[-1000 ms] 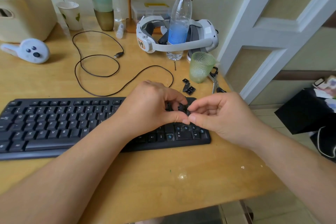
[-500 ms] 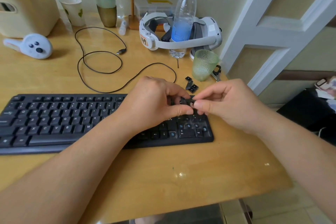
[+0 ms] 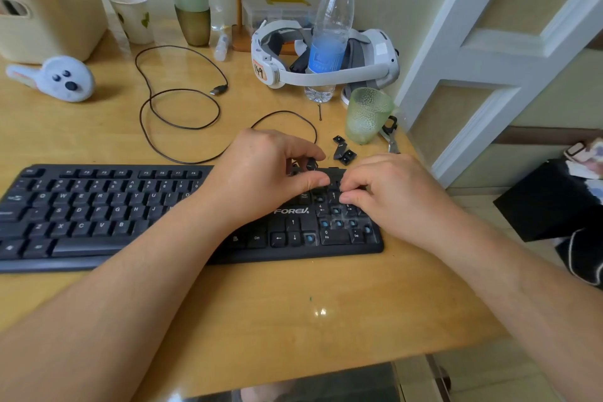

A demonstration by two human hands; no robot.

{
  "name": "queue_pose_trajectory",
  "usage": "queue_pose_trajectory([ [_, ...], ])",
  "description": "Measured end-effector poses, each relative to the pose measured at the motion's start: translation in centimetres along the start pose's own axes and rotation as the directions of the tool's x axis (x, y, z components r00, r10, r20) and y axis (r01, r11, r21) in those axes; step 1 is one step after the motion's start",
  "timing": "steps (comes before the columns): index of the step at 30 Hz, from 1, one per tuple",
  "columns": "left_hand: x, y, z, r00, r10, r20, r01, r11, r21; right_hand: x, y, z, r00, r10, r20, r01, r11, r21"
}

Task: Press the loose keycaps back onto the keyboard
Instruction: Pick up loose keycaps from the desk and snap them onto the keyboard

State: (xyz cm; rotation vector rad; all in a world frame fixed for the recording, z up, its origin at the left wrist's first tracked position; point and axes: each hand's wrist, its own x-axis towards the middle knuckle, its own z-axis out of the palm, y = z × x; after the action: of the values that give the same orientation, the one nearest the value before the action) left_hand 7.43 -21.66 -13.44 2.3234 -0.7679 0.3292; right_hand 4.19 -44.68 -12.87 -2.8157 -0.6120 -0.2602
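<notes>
Curling your left hand around a loose keycap above the keyboard, your right hand pressing bent fingertips on the number pad, gripping nothing visible, spare keycaps on the worktop beside the green cup.

Worn on the head, aimed forward and steeply down over a wooden desk. Close in: both forearms enter from the bottom corners and fill the lower half, with the left hand and right hand meeting near frame centre over the right end of a black keyboard. Wide-angle, so straight edges bow (the door frame at right leans hard). Far edge of the desk and the wall behind reach the top of frame; floor shows at lower right. Only one view, so no overlap with any other.
</notes>
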Motion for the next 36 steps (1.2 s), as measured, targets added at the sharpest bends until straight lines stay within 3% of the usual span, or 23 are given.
queue_pose_trajectory([
  [10,0.0,0.1,0.1,1.000,0.014,0.012,-0.014,1.000,0.002,-1.2,1.0,1.8,0.980,-0.169,-0.109,0.157,0.982,-0.108],
  [21,0.0,0.2,0.1,0.999,0.018,0.029,-0.018,1.000,0.021,-1.2,1.3,1.0,0.976,-0.207,-0.070,0.202,0.977,-0.069],
  [25,0.0,0.2,0.2,0.999,0.022,0.034,-0.023,0.999,0.026,-0.5,1.4,0.7,0.979,-0.202,-0.002,0.201,0.974,-0.101],
  [30,0.0,0.2,0.2,0.999,0.026,0.035,-0.026,1.000,0.014,0.9,0.5,-0.7,0.952,-0.243,0.184,0.279,0.937,-0.209],
  [33,-0.1,0.2,0.3,0.999,0.025,0.035,-0.025,1.000,0.003,1.2,-0.2,-0.9,0.943,-0.256,0.213,0.308,0.913,-0.268],
  [36,-0.2,0.3,0.3,0.999,0.032,0.035,-0.032,0.999,0.013,1.7,-0.4,-1.3,0.948,-0.211,0.239,0.265,0.939,-0.220],
])
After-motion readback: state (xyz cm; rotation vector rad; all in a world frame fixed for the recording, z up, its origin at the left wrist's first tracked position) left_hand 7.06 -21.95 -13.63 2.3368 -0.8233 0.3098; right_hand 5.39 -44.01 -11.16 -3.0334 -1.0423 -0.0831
